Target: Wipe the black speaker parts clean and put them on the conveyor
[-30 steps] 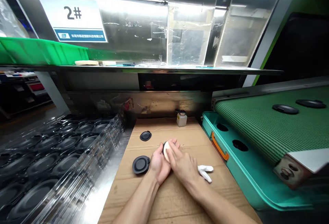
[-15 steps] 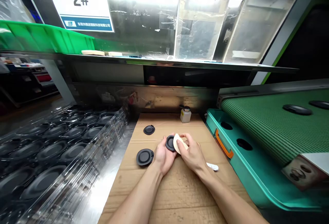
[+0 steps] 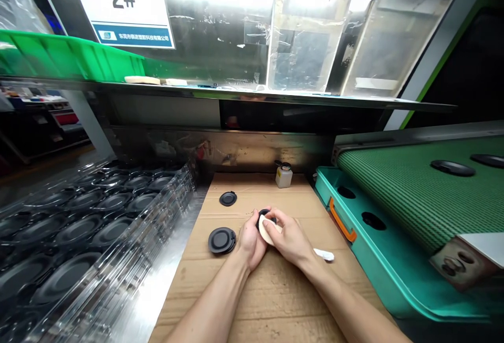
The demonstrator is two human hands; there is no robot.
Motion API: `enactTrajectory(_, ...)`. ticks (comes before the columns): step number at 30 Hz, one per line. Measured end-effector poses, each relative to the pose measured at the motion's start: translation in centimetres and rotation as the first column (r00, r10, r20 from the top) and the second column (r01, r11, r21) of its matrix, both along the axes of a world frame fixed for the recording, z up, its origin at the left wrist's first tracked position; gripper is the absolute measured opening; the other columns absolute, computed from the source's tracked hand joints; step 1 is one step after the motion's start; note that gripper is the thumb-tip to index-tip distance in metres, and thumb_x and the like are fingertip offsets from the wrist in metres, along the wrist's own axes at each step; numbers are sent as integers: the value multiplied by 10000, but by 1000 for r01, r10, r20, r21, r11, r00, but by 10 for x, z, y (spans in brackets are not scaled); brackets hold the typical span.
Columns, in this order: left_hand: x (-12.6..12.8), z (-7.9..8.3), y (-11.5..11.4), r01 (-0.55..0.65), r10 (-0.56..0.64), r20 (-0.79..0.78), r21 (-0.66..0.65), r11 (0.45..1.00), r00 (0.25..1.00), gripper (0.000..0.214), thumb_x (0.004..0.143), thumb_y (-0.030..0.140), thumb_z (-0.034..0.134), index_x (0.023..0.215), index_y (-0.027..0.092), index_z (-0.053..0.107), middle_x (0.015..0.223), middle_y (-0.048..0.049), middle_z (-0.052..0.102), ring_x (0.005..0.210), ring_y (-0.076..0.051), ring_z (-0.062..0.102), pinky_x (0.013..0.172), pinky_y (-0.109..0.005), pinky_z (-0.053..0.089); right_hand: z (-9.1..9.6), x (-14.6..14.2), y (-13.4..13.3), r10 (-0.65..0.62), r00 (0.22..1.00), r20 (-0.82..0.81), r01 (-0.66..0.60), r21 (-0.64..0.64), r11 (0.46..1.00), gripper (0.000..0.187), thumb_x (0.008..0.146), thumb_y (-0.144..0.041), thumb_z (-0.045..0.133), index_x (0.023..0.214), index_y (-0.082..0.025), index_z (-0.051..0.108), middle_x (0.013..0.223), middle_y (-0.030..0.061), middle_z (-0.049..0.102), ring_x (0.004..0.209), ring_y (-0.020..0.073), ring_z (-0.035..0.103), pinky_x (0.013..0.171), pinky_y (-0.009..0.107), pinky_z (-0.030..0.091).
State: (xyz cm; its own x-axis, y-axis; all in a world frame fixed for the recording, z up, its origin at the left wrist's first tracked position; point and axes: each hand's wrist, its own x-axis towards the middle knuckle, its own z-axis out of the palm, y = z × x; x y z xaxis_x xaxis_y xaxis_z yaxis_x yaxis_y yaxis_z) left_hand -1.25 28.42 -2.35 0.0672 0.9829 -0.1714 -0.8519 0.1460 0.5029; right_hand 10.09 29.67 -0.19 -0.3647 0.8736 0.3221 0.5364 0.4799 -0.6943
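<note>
Snugly, left hand (image 3: 250, 241) cups a black disc (image 3: 263, 218), right hand (image 3: 290, 240) presses cream pad (image 3: 266, 230).

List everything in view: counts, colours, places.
loose discs: 2, black, on the cardboard left of the hands
held disc: 1, black, in the left hand
cream pad: 1, cream, between the hands
white glove: 1, white, on the cardboard by the right wrist
bottle: 1, white, black cap, far end of the cardboard
cardboard sheet: 1, brown, under the hands
clear trays: stacked, black discs inside, count unclear, left
conveyor belt: 1, green, right, 2 black discs on it
teal tray: 1, orange handle, beside the belt
crate: 1, green, on the shelf
sign: 1, white and blue, "2#", top
left hand: 1, cupping the held disc
right hand: 1, on the cream pad
</note>
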Motion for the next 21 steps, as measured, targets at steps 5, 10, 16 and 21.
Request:
enactTrajectory(5,2,-2,-2,-27,26,13,23,999,1000,311,926,329,455,1071,123,637,1147,-125,658,1116,-234,592,1018,-358,434,4,-20,-7,-355,868,348,301,200,932,325,966,-388,323,1174,-256,535,885,60,696,722,196,644,611,254,375)
enactTrajectory(10,2,-2,-2,-66,65,-23,-22,998,998,318,916,321,477,1097,120,644,1195,-129,638,1117,-226,594,1017,-327,442,-2,-29,-10,-317,839,443,215,265,940,335,980,-389,283,1190,-238,495,926,68,692,739,197,653,606,256,372)
enactTrajectory(16,2,2,0,-91,91,-14,-23,996,996,306,930,293,455,1094,109,637,1192,-133,641,1119,-217,592,1006,-321,458,-6,-23,-5,-327,826,459,198,307,931,333,989,-394,246,1159,-242,488,940,60,686,726,193,653,582,259,347)
enactTrajectory(21,2,2,0,-112,111,-33,-30,993,993,275,937,270,443,1060,113,633,1188,-138,639,1096,-217,607,973,-342,489,-6,-13,-2,-365,810,458,274,254,927,326,986,-393,263,1109,-217,508,910,60,688,723,187,652,574,256,340)
